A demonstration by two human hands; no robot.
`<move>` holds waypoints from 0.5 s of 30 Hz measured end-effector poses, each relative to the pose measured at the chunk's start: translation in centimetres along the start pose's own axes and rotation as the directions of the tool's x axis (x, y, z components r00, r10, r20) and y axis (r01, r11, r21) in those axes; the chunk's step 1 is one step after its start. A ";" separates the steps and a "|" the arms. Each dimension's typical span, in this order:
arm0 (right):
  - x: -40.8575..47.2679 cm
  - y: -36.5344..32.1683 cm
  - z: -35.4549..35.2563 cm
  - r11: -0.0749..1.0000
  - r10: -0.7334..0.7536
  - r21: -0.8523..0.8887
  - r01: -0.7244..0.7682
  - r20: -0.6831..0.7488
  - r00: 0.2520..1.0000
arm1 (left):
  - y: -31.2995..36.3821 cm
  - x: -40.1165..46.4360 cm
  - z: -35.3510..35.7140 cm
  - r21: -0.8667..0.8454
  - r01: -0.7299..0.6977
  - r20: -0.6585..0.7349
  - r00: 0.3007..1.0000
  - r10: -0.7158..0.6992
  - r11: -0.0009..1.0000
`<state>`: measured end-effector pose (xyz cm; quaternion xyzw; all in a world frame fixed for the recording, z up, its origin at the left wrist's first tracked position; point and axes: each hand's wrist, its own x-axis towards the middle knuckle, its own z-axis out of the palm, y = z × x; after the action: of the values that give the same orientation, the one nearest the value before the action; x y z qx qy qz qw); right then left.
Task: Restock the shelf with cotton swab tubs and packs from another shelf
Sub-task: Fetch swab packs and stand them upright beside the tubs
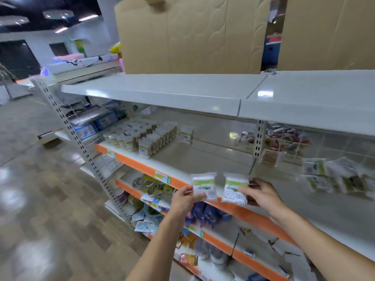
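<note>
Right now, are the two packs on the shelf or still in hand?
In hand. The left hand pinches one pack, the right hand the other, both held upright at the shelf edge.

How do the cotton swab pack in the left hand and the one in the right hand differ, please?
The left pack stands nearly upright, pinched at its lower edge by the left hand. The right pack tilts a little and is gripped from its right side by the right hand. Both are small white-and-green packs held above the orange shelf edge.
</note>
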<state>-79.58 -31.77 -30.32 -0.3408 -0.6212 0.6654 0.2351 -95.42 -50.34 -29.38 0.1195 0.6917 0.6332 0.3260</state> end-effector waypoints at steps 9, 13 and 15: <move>2.1 0.6 10.3 0.997 -0.063 0.045 0.061 0.053 0.997 | 2.3 3.3 -10.3 0.114 -0.059 -0.060 0.996 0.066 0.992; 3.5 0.7 13.4 0.998 -0.054 0.049 0.050 0.078 0.995 | 2.8 5.3 -12.9 0.131 -0.060 -0.079 0.994 0.071 0.990; 4.2 0.7 14.6 0.998 -0.059 0.043 0.055 0.106 0.993 | 2.8 6.5 -13.7 0.119 -0.073 -0.084 0.993 0.084 0.990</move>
<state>-93.14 -38.44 -31.72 -0.2821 -0.6287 0.6882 0.2272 -109.32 -56.99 -28.83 0.1372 0.7357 0.6092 0.2624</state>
